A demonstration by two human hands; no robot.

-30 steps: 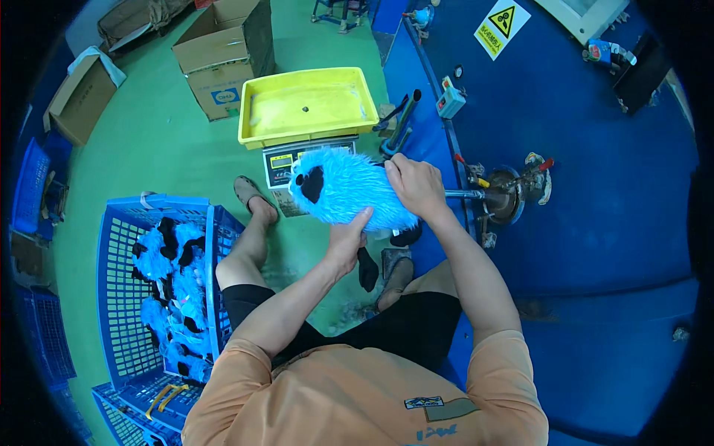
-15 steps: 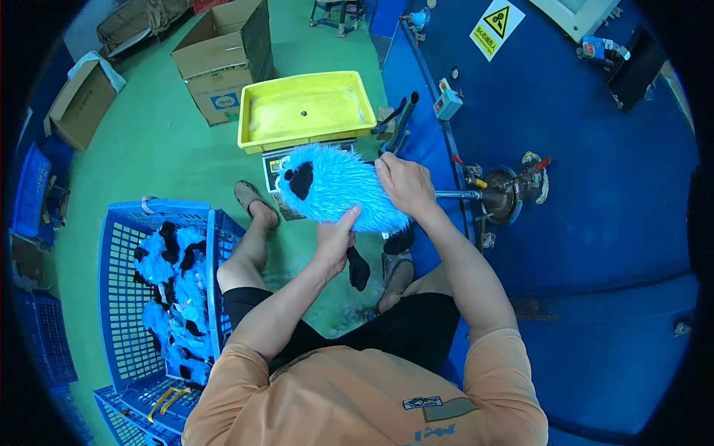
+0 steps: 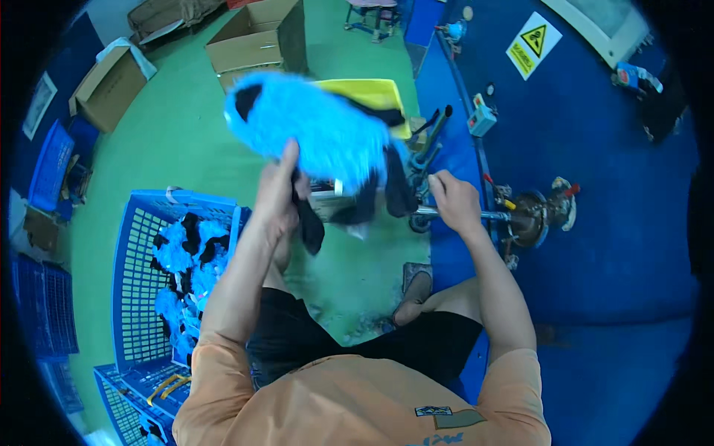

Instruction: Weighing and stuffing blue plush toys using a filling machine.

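Note:
A fluffy bright-blue plush toy (image 3: 312,130) with black limbs and a black face patch hangs in front of me, smeared by motion. My left hand (image 3: 279,189) grips it from below, its thumb pressed into the fur. To the right, my right hand (image 3: 455,199) is apart from the toy, its fingers curled in. It overlaps a metal pipe (image 3: 492,215) that juts from the blue machine, and whether it touches the pipe I cannot tell. What is inside those fingers, if anything, is hidden.
On my left stands a blue plastic crate (image 3: 137,297) holding several blue-and-black plush pieces. A yellow tray (image 3: 387,93) lies behind the toy, partly covered. Cardboard boxes (image 3: 256,44) stand farther back. The blue machine (image 3: 595,223) with valves fills the right side.
The plush toy has swung up and to the left in my left hand. My right hand has let go of it and moved right and down, over the pipe. The view has shifted.

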